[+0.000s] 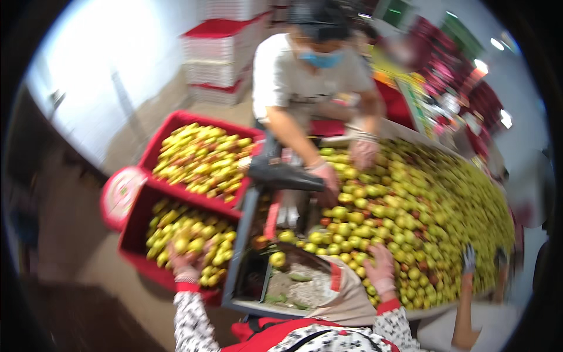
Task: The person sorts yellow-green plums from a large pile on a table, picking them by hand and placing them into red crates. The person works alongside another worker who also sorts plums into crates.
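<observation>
Head view: left hand [186,262] at fruit [202,226] in near-left crate [134,249], grip blurred, cannot tell; right hand [381,268] spread on right-side heap [410,234]. Judged step: hand-sorting; next move calls for gentle handling.

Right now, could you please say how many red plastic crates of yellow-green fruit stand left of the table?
2: the far red crate, and the near red crate under the left hand; any beneath would be hidden.
</observation>
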The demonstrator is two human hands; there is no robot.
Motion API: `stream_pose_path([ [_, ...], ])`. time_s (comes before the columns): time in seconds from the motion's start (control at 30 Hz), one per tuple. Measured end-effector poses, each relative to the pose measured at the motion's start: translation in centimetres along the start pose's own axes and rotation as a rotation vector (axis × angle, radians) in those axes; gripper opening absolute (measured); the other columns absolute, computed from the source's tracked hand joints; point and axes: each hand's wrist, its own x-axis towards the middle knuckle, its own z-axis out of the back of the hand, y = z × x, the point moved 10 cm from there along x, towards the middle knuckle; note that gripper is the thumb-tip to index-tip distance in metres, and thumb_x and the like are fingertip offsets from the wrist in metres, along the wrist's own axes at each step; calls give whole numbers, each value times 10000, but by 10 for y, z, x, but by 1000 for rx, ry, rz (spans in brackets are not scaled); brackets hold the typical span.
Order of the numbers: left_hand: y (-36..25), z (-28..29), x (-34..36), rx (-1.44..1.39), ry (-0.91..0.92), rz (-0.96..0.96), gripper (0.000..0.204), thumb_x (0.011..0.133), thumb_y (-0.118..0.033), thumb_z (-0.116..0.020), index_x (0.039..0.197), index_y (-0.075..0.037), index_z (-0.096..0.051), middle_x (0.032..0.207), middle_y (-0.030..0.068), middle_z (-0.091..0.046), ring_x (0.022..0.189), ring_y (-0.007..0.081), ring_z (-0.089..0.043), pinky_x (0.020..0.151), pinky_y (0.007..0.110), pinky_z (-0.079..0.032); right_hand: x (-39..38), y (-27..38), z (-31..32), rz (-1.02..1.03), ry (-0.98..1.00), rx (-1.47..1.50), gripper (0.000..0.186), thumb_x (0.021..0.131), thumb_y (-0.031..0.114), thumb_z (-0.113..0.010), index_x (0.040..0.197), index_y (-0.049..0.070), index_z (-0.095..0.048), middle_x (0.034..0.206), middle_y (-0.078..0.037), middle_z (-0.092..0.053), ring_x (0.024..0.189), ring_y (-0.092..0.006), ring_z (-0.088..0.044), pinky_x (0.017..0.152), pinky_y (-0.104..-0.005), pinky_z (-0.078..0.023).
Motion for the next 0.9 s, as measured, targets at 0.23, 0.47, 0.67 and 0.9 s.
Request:
stream_pose_path([
  [0.23, -43, 96, 57, 923, -384, -674, 434, 996, -294, -579, 1364, -65, -552, 1306, 129, -588, 1154, 200, -563, 1003, 347, -451, 37, -8, 33, -89, 37, 72, 423, 875, 349, -667, 1248, 158, -613, 1298, -60, -593, 1230, -295, -520, 1051, -429, -414],
  [0.47, 172, -282, -126, 1364, 897, -952, 316, 803, -116, -728, 1108, -64, -660, 1194, 155, -618, 1128, 345, -582, 1020, 456, -445, 100, -40, 57, -62, 16, 91, 425, 939, 367, -598, 1301, 147, -581, 1309, -91, -595, 1210, -300, -552, 1041, -424, -444],
  [0.67, 326, -321, -133, 1788, 1290, -1028, 538, 765, -388, -748, 1276, -268, -632, 1407, 105, -504, 1332, 414, -382, 1101, 651, -269, 215, -104, 30, -145, 167, -1, 462, 964, 410, -550, 1365, 179, -539, 1376, -96, -565, 1296, -286, -505, 1094, -418, -408],
  [0.9, 328, -324, -130, 1743, 1242, -1038, 465, 760, -337, -751, 1180, -157, -665, 1293, 120, -569, 1266, 406, -444, 1069, 649, -322, 343, -185, 11, -368, 210, -157, 465, 937, 357, -576, 1374, 202, -530, 1432, -70, -515, 1275, -285, -527, 1051, -434, -455],
])
